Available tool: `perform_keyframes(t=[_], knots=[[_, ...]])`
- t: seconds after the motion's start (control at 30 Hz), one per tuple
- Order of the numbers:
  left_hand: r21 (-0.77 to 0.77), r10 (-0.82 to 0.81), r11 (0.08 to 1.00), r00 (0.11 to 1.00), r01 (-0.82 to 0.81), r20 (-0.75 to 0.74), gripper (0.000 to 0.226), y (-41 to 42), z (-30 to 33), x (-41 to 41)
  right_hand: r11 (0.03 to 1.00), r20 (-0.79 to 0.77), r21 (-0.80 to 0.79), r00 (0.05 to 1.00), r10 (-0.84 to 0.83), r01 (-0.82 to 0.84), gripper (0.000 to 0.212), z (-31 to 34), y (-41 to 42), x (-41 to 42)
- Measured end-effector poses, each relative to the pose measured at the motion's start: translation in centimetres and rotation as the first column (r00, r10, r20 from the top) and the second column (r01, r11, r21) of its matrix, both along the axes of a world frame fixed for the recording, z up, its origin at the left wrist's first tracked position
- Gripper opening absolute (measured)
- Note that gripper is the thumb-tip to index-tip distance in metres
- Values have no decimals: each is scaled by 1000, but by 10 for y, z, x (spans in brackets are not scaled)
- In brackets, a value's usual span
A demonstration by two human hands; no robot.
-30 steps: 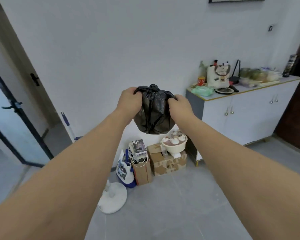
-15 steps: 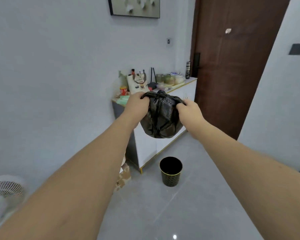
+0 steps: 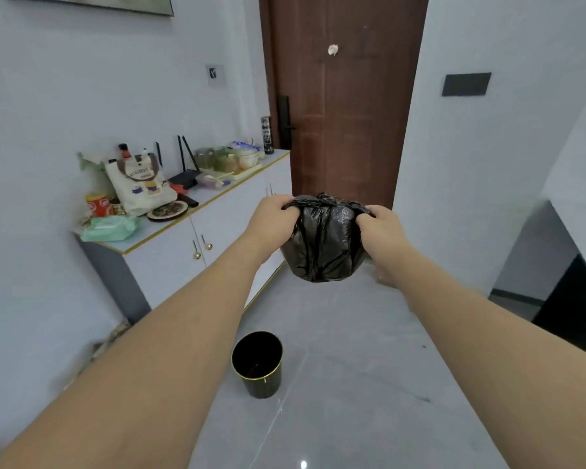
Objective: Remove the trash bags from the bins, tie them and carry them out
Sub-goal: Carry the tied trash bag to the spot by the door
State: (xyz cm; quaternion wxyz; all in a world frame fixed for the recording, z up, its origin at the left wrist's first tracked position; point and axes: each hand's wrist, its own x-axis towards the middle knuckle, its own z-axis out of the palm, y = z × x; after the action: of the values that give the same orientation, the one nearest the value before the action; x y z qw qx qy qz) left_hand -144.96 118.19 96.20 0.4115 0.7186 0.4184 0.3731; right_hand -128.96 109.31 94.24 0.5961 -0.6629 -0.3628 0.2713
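- Clutter covered the white cabinet [image 3: 170,262] on the left, among it a printed tote bag [image 3: 139,186] and a green wipes pack [image 3: 110,228]; none of it looked like part of the job.
- A black bin [image 3: 257,363] stood on the grey floor [image 3: 352,384] below the arms, and no liner showed at its rim, so its bag appeared to be out already.
- The left hand [image 3: 273,220] had its fingers [image 3: 286,208] curled into the plastic at the left of the bag's top, gripping it.
- The black trash bag [image 3: 323,245] hung in the air between the two hands, in front of the door, with a bunched knot at its crown; the tying looked done or very nearly so.
- The right hand [image 3: 379,228] gripped the plastic on the other side, likewise clenched on it.
- The brown door [image 3: 345,106] beyond was closed, so carrying out remained, and whether other bins awaited could not be told.
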Motion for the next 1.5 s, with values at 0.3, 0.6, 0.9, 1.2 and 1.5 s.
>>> perform_keyframes(t=[0.3,0.6,0.9,1.2,1.5], knots=[[65,-186,980,980,191,-67,24,104,10,202,986,1,-2,986,-166,166,26,7,79,191],[69,-168,983,985,170,-29,26,185,11,356,984,31,12,983,-179,179,25,12,159,345],[53,-171,983,984,173,-46,27,315,-16,456,985,54,-24,984,-169,171,23,-15,277,447],[28,-237,970,960,243,-148,24,400,-53,604,976,162,-161,979,-120,147,24,-34,341,591],[-42,-171,985,962,166,-215,24,480,-125,703,967,-50,-223,992,116,-124,17,-94,428,702]])
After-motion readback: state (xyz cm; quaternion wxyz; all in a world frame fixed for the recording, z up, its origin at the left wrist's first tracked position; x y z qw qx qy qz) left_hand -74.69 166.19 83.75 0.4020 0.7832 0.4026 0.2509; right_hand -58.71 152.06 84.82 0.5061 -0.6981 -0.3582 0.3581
